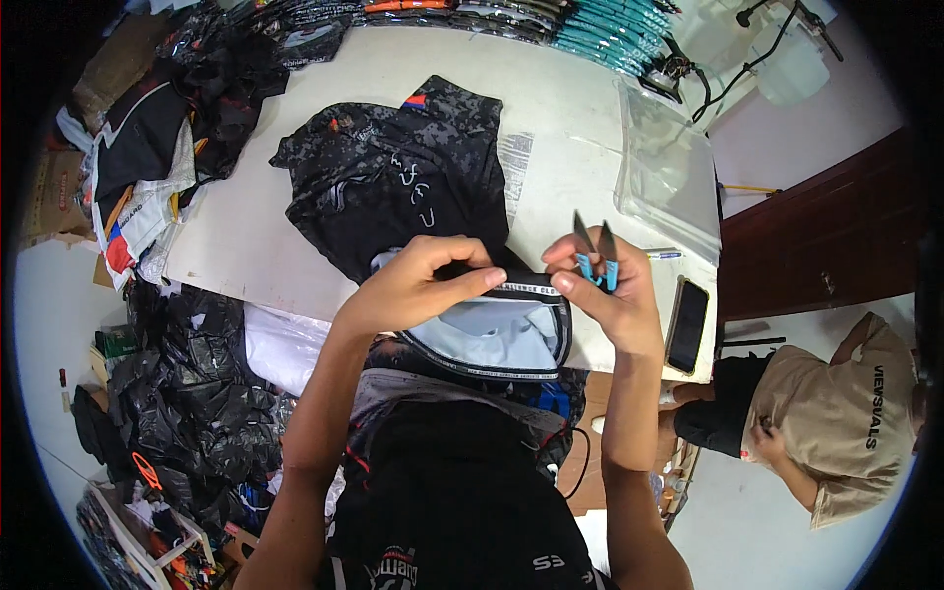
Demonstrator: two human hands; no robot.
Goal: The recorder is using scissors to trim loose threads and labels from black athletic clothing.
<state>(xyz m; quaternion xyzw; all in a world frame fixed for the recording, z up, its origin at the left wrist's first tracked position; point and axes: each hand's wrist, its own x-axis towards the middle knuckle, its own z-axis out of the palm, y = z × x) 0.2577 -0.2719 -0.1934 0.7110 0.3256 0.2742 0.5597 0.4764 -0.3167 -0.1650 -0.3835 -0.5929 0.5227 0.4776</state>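
Observation:
My left hand (pixel 423 280) pinches the black elastic hem of a dark camouflage-patterned garment (pixel 403 172), holding the band taut over its pale grey lining (pixel 501 334). My right hand (pixel 605 285) grips the other end of that band and also holds small blue thread snips (pixel 597 254), blades pointing up and apart. The garment spreads across the white table (pixel 246 236) ahead of me. More dark fabric hangs in my lap below the hands.
Clear plastic bags (pixel 669 172) lie at the table's right side, with a black phone (pixel 686 324) and a pen (pixel 664 254) near the edge. Stacked packaged garments (pixel 590 29) line the far edge. Piles of clothing (pixel 187 374) sit at left. Another person (pixel 836 423) crouches at right.

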